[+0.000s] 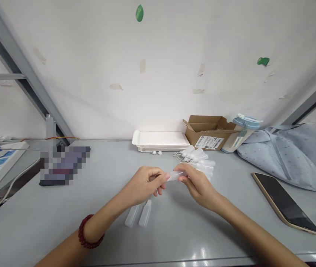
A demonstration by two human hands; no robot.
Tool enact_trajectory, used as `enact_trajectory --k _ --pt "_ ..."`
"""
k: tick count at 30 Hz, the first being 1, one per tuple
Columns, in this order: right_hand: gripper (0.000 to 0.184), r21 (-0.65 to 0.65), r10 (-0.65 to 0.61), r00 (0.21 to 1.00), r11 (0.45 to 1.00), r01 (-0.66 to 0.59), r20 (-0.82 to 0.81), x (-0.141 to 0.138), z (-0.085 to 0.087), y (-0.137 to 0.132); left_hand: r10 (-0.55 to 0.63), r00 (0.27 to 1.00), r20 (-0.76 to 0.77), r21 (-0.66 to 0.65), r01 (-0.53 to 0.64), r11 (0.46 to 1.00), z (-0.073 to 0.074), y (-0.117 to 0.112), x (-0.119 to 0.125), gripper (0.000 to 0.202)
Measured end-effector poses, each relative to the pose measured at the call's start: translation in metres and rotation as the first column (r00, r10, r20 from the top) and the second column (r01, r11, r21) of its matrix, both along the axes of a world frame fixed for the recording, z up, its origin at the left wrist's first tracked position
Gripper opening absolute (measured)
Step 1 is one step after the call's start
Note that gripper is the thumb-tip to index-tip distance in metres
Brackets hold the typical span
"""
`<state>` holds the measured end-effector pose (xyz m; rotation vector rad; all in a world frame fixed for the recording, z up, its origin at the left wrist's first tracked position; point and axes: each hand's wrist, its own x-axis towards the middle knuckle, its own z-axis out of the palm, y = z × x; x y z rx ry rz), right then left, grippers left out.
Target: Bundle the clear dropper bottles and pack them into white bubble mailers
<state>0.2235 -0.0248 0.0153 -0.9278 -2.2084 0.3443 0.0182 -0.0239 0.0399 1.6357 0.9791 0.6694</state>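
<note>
A small translucent plastic bottle (174, 175) is held level between my two hands, above the middle of the grey table. My left hand (149, 181) pinches its left end between thumb and fingers, and that end is mostly hidden. Around the right end are the thumb and fingers of my right hand (199, 184). Two similar bottles, one of them the right-hand bottle (145, 213), lie side by side below my left hand. Beyond my right hand lies a pile of bottles (198, 155) with thin strings or wires at their left. Two small white caps (157, 152) sit near the flat white boxes.
Flat white boxes (162, 139) are stacked by the wall, beside an open cardboard box (210, 131). A blue-lidded cup (239, 133), a light blue bag (282, 155) and a phone (287, 202) are on the right. A power strip (2, 163) and a blurred dark item (66, 167) are left.
</note>
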Motion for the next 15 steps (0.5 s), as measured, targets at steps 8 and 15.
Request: enact_trajectory --k 8,15 --pt "0.018 0.258 -0.046 0.996 0.966 0.024 0.078 0.0001 -0.0097 0.0034 -0.057 0.998 0.017 -0.056 0.058 0.997 -0.0025 0.0026 0.0019 0.039" --pt "0.024 0.151 -0.049 0.995 0.988 0.036 0.083 0.0038 -0.0065 0.0041 -0.030 0.995 0.091 -0.038 0.033 0.999 -0.0100 0.0005 0.0081 0.036"
